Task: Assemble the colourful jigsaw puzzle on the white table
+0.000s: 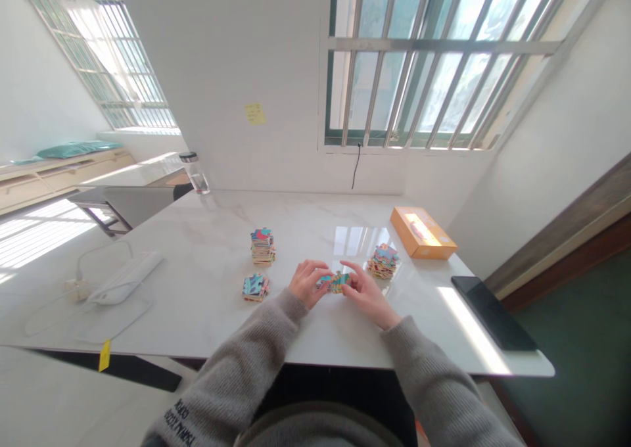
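Observation:
My left hand [306, 284] and my right hand [367, 296] meet above the middle of a white marble table [207, 263]. Between their fingertips are colourful jigsaw puzzle pieces [335, 281], pinched from both sides and partly hidden by my fingers. Left of my hands, a short stack of puzzle pieces [255, 288] lies nearest my left hand, and a taller stack [263, 247] stands behind it. Another loose pile of pieces [383, 261] lies just beyond my right hand.
An orange cardboard box [422, 233] lies at the far right of the table, and a black tablet [493, 312] lies near the right edge. A white cabled device [125, 277] sits at the left. A glass bottle [195, 174] stands at the far left corner.

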Action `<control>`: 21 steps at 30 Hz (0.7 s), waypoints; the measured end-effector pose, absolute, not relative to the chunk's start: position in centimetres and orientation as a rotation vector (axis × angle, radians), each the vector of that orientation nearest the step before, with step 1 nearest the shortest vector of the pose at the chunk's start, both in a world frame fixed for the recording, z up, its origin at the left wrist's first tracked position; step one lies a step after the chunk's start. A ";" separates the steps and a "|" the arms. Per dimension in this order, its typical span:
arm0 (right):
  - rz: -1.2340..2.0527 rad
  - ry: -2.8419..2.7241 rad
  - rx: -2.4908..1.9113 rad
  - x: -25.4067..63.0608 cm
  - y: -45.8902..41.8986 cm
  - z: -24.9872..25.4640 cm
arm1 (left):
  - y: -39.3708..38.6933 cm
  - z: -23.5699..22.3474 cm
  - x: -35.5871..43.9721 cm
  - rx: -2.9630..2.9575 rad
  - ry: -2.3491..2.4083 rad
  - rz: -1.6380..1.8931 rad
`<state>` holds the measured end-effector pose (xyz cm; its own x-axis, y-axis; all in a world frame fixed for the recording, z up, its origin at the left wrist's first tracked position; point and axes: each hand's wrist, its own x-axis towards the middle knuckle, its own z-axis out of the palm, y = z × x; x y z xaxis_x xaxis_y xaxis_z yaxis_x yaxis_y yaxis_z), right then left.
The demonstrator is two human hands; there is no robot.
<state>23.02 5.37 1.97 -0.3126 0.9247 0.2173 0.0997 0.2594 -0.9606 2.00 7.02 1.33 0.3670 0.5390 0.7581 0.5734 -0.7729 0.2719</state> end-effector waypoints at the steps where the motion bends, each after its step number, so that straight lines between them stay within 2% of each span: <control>1: 1.166 -1.648 -0.965 23.0 5.3 2.0 | 7.0 1.4 2.0 -2.575 -1.051 -1.400; 12: 1.247 -1.605 -0.979 22.6 5.0 2.6 | 6.5 1.3 2.3 -2.709 -1.021 -1.248; 21: 1.005 -1.620 -1.110 23.1 5.6 1.7 | 4.0 2.5 0.2 -2.529 -1.184 -1.306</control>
<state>23.07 5.61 1.68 -0.1897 0.9555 0.2258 0.2221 0.2658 -0.9381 0.18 4.05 2.54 0.3466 0.6047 0.7171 0.6543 -0.7036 0.2771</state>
